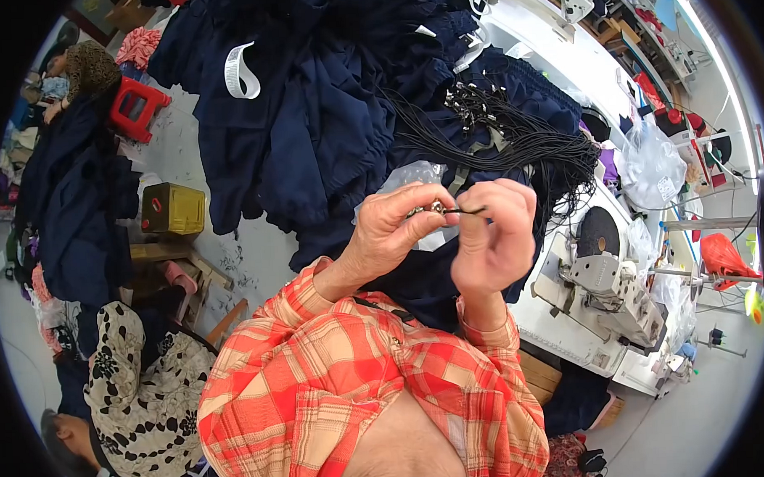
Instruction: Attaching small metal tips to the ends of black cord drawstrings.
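In front of my chest, both hands meet over a short black cord [463, 210] with a small shiny metal fitting [437, 207] on it. My left hand [379, 230] pinches the fitting between thumb and fingertips. Close beside it, my right hand [498, 239] is closed on the cord, whose end pokes out by the thumb. Just beyond lies a thick bundle of black cords [534, 147], a cluster of metal ends [474, 105] at its far side. Under and left of the bundle, navy garments [311, 123] are heaped, one showing a white label [241, 73].
A sewing machine [607, 285] stands on the white table at right, near clear plastic bags [653, 166]. On the left are a yellow tin [173, 208] and a red plastic stool [138, 110]. Two other people, one in a floral top [148, 402], sit at far left among dark cloth.
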Tool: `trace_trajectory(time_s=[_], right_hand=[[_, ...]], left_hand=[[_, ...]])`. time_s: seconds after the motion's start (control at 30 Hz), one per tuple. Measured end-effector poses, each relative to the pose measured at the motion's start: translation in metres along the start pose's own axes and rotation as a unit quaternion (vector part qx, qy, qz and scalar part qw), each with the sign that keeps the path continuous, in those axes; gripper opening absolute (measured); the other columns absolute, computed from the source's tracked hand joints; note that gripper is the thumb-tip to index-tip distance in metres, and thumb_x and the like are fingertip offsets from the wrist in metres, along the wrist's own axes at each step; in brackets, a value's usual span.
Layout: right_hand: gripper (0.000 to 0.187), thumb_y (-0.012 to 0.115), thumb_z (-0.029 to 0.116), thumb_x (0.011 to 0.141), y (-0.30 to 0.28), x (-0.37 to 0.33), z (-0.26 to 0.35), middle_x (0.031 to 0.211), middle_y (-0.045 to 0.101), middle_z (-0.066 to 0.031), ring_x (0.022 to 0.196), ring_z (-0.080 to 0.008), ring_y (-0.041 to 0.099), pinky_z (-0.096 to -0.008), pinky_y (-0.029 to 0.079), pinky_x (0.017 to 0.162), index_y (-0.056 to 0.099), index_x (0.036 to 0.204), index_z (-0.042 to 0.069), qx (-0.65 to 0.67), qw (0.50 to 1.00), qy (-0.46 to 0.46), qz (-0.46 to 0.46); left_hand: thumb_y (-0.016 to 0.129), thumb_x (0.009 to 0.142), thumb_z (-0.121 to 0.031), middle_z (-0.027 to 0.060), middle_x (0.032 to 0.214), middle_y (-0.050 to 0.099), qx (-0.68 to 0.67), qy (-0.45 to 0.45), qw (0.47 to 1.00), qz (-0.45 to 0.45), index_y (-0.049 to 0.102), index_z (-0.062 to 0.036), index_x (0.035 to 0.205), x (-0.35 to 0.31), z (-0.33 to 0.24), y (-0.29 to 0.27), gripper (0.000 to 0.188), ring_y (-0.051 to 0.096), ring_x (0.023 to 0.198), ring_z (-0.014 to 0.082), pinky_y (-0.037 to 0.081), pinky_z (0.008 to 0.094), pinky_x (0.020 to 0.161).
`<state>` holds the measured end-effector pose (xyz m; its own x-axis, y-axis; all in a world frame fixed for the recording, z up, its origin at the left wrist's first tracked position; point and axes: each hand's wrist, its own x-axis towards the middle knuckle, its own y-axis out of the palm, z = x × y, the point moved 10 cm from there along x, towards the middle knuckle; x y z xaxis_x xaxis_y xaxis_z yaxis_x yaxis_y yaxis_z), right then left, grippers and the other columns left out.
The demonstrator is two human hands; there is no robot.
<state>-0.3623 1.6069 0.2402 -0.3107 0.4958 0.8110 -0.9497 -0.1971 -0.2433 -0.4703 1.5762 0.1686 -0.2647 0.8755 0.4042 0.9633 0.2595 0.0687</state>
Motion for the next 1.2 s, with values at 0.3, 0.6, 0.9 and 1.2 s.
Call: trace_trajectory(time_s=[0.3, 0.6, 0.9, 1.2], right_hand=[[0.007, 0.059, 0.001, 0.077, -0.006, 0.018, -0.005, 0.065, 0.053, -0.0064, 0.061, -0.0173, 0.048, -0.0275, 0.040, 0.056, 0.053, 0.081, 0.000, 0.112, 0.988, 0.047, 0.094], [0.008, 0.063, -0.002, 0.070, 0.014, 0.010, -0.023, 0.066, 0.054, -0.0046, 0.056, -0.0124, 0.046, -0.0225, 0.036, 0.051, 0.059, 0.076, 0.001, 0.049, 0.973, 0.134, 0.181], [0.013, 0.064, -0.008, 0.066, -0.011, 0.019, -0.013, 0.063, 0.057, -0.0038, 0.052, -0.0131, 0.047, -0.0230, 0.037, 0.045, 0.059, 0.074, 0.000, 0.102, 0.982, 0.120, 0.104], [0.015, 0.066, -0.003, 0.058, 0.001, 0.028, -0.003, 0.053, 0.045, -0.0005, 0.046, -0.0144, 0.040, -0.0259, 0.031, 0.044, 0.060, 0.068, 0.005, -0.074, 0.976, 0.059, 0.198]], left_hand=[[0.064, 0.083, -0.016, 0.0119, 0.089, 0.061, -0.178, -0.054, 0.982, 0.032, 0.059, 0.0068, 0.098, -0.006, 0.014, -0.004, 0.028, 0.060, 0.079, 0.0153, 0.050, 0.0259, 0.073], [0.065, 0.081, -0.012, 0.0080, 0.091, 0.062, -0.348, -0.074, 0.934, -0.022, 0.060, 0.0043, 0.101, -0.001, 0.033, -0.006, 0.026, 0.060, 0.081, 0.0123, 0.049, 0.0242, 0.075], [0.066, 0.081, -0.014, 0.0085, 0.084, 0.062, -0.363, -0.102, 0.926, -0.008, 0.061, 0.0036, 0.092, -0.001, 0.045, -0.001, 0.021, 0.061, 0.076, 0.0130, 0.048, 0.0250, 0.073], [0.063, 0.084, -0.023, 0.0106, 0.078, 0.059, -0.329, -0.096, 0.939, 0.014, 0.059, 0.0034, 0.088, 0.000, 0.047, 0.000, 0.027, 0.056, 0.071, 0.0153, 0.046, 0.0270, 0.066]])
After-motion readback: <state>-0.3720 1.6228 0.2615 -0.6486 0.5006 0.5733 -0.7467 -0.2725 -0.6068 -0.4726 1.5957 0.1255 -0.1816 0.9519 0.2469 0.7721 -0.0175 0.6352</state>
